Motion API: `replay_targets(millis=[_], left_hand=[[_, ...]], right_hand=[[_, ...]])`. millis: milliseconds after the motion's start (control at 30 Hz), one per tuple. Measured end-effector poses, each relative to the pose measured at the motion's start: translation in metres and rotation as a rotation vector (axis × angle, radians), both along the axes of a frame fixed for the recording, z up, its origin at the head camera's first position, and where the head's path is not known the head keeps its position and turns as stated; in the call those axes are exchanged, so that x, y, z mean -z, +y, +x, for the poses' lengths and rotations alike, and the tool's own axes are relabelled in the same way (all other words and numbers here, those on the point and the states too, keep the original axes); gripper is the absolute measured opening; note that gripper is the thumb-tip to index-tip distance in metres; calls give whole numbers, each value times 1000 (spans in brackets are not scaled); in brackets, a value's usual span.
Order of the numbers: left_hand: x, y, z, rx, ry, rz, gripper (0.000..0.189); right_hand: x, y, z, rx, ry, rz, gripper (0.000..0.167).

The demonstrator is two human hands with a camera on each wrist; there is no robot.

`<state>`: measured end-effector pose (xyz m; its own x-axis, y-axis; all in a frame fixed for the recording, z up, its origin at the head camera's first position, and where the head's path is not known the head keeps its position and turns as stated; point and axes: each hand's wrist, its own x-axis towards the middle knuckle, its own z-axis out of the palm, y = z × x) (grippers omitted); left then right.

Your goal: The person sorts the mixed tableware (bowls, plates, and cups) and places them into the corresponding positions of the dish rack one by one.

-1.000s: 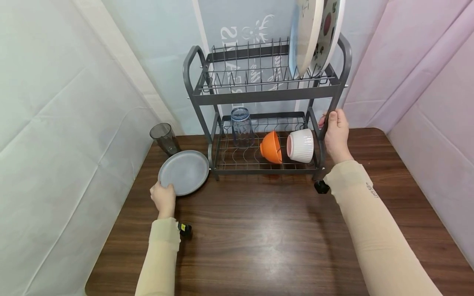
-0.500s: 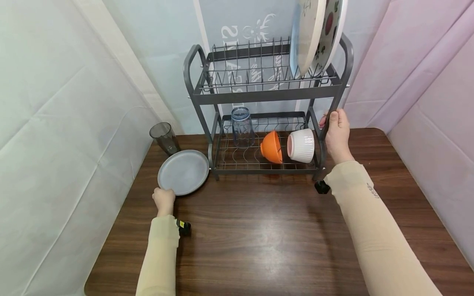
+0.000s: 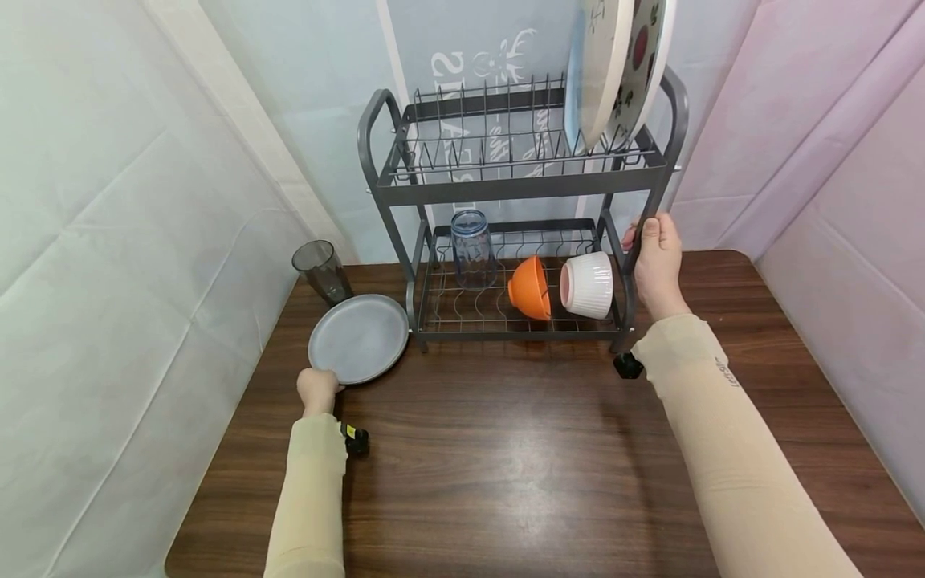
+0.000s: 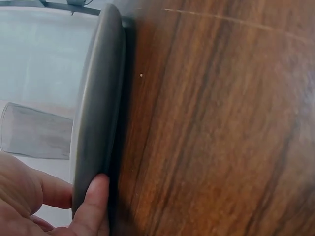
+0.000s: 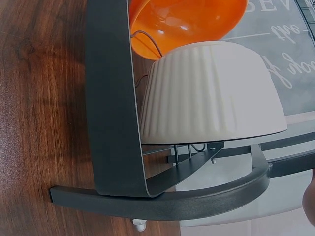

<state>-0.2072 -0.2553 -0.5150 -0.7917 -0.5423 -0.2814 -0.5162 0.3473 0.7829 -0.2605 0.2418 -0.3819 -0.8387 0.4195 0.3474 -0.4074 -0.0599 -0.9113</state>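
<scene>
At the near-left rim of a round grey plate (image 3: pixel 359 339), my left hand (image 3: pixel 317 391) pinches the edge between thumb and finger. The left wrist view catches the plate (image 4: pixel 100 98) edge-on, close over the wood, with fingertips (image 4: pixel 96 189) at its rim. My right hand (image 3: pixel 658 261) grips the right upright of a dark grey two-tier dish rack (image 3: pixel 520 190). In the right wrist view only a sliver of that hand (image 5: pixel 309 201) shows beside the rack frame (image 5: pixel 197 204).
A smoky tumbler (image 3: pixel 323 273) stands behind the plate. The rack's lower tier holds a blue glass (image 3: pixel 473 253), an orange bowl (image 3: pixel 530 289) and a white ribbed bowl (image 3: pixel 588 285). Several large plates (image 3: pixel 607 72) stand upright at the upper right. Fabric walls enclose the wooden table (image 3: pixel 506 466).
My left hand has shifted slightly down the plate's rim, toward the near side. The plate has barely moved. My right hand stays on the rack upright.
</scene>
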Motion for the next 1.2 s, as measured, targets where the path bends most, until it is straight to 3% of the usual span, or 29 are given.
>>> replay_targets(millis=[400, 700, 967, 1200], left_hand=[[-11, 4, 7, -60, 41, 349, 63], [-16, 8, 17, -45, 47, 611, 61], [-19, 14, 33, -124, 123, 722, 59], [-18, 11, 54, -115, 177, 731, 55]], right_hand=[[-1, 1, 1, 10, -13, 23, 24], [-1, 1, 3, -9, -34, 36, 25], [-1, 1, 4, -16, -40, 62, 25], [-4, 1, 6, -16, -39, 40, 25]])
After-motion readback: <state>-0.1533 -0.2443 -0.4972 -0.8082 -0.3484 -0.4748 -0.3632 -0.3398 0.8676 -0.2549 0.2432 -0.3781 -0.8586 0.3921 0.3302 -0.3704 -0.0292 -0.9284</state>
